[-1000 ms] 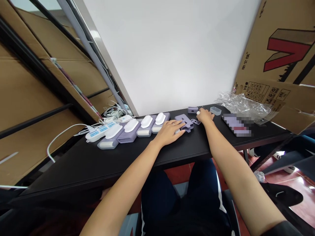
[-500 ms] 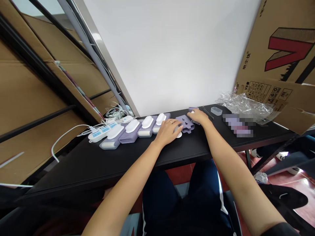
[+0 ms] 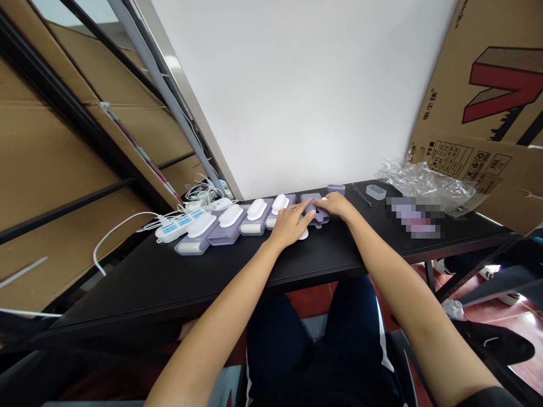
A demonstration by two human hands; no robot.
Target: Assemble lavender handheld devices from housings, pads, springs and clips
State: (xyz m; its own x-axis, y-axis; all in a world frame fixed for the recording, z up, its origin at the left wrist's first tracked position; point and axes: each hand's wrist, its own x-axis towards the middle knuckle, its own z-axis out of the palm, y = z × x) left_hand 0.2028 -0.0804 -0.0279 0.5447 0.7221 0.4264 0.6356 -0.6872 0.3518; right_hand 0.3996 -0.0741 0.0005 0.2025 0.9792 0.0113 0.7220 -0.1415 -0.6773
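My left hand (image 3: 291, 226) lies palm down near the right end of a row of purple units, fingers stretched and apart, thumb toward a purple plastic casing (image 3: 321, 219). A white rounded piece (image 3: 304, 234) peeks out beneath it. At the casing's upper right edge is my right hand (image 3: 336, 204), its fingers curled onto the casing. A small white spot (image 3: 324, 198) shows at those fingertips; I cannot tell what it is. Behind the right hand sits another small purple part (image 3: 336, 189). In the row, purple units (image 3: 224, 234) carry white oval pieces (image 3: 231, 215) on top.
A white power strip (image 3: 180, 225) with tangled cables lies on the black table (image 3: 237, 271) at left. Toward the right are a chain-like strip (image 3: 362, 195), a clear small box (image 3: 375, 192), a blurred-out purple item (image 3: 413, 217), crumpled plastic wrap (image 3: 428, 183) and a large carton (image 3: 479, 124).
My right hand has moved left from beside the small back purple part onto the casing. My left hand has stayed nearly in place. The view has shifted slightly.
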